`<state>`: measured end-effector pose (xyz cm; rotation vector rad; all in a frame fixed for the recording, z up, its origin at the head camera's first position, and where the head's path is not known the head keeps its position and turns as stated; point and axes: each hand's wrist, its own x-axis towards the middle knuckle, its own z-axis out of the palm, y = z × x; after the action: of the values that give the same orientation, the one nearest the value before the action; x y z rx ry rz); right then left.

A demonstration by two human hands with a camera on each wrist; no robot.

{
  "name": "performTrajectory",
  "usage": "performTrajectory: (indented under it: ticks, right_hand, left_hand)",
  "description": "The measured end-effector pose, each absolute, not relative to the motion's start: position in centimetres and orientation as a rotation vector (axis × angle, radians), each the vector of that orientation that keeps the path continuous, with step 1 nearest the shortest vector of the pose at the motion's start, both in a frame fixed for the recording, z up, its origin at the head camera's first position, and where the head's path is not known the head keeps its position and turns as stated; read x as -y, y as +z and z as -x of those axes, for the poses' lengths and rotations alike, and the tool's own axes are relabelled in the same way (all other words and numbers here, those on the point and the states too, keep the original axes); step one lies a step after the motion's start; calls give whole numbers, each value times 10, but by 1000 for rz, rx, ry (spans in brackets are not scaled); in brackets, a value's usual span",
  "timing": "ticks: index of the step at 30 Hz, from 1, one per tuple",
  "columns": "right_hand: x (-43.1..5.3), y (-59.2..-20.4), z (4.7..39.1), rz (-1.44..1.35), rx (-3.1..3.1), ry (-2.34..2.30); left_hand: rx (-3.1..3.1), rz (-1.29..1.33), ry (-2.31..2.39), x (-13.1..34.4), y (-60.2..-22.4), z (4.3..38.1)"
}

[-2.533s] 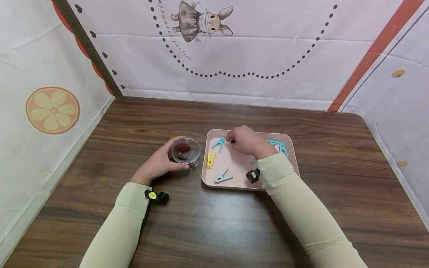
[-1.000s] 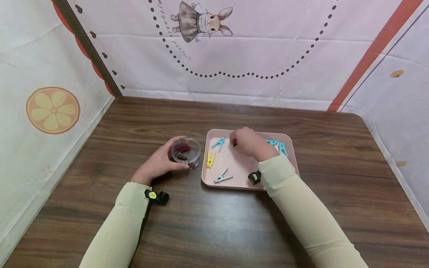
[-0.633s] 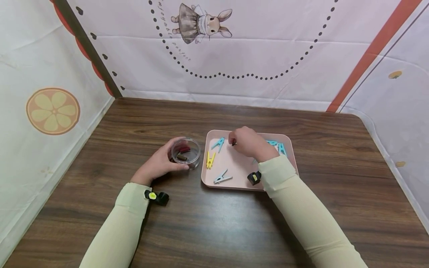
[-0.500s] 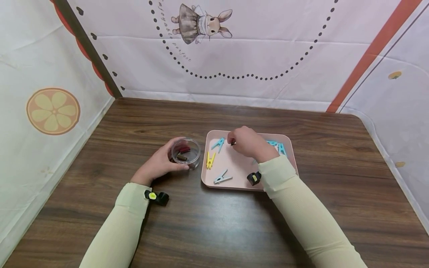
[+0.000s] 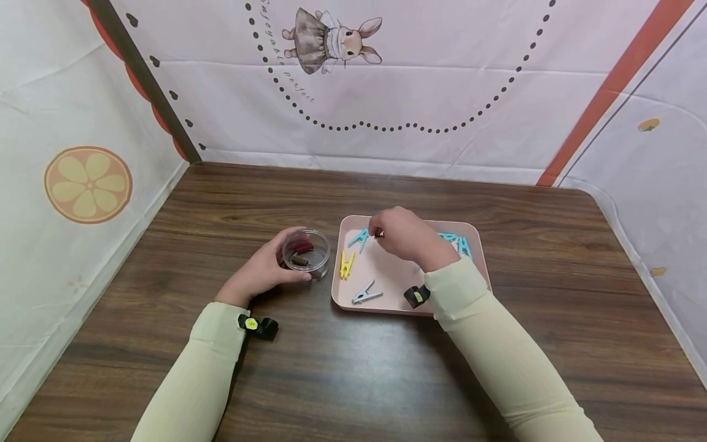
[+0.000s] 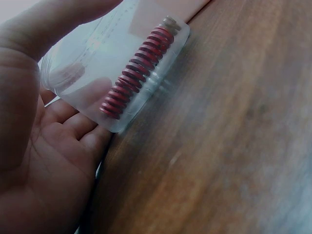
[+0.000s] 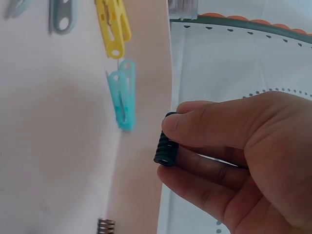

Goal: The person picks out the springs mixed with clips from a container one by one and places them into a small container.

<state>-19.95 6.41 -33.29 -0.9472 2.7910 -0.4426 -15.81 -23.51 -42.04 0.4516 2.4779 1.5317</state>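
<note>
My left hand (image 5: 266, 268) holds a clear round plastic tub (image 5: 321, 270) on the table, thumb and fingers around its side. A red coil spring (image 5: 304, 247) and a bronze-brown spring (image 5: 300, 261) lie inside it. My right hand (image 5: 405, 234) is over the back of the pink tray (image 5: 386, 311). Between thumb and fingers it pinches a small dark coil spring (image 7: 166, 146), seen clearly in the right wrist view. Another small metallic spring (image 7: 106, 226) lies in the tray, cut off by that view's lower edge. The hand hides part of the tray in the head view.
Inside the tray lie a light-blue clothespin (image 5: 360, 237) at the back left, a yellow clothespin (image 5: 347, 265) in front of it, a pale grey clothespin (image 5: 367, 293) nearest me, and more blue clothespins (image 5: 464, 246) on the right. A wooden table (image 5: 342, 374) is underneath.
Over the last second my right hand has shifted slightly left with the dark spring, towards the light-blue clothespin. The left hand and the tub have stayed in place.
</note>
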Motion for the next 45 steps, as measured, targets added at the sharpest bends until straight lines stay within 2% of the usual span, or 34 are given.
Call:
performTrajectory:
  ticks: [24,45]
  right_hand:
    - [-52,-322,188,1120,-2843,-472]
    - [-45,-321,176,1158,-2856,-525]
  left_hand:
    - [-2487,-448,1518,236,-422,158]
    - [-2506,-443,1501,235,-420,157]
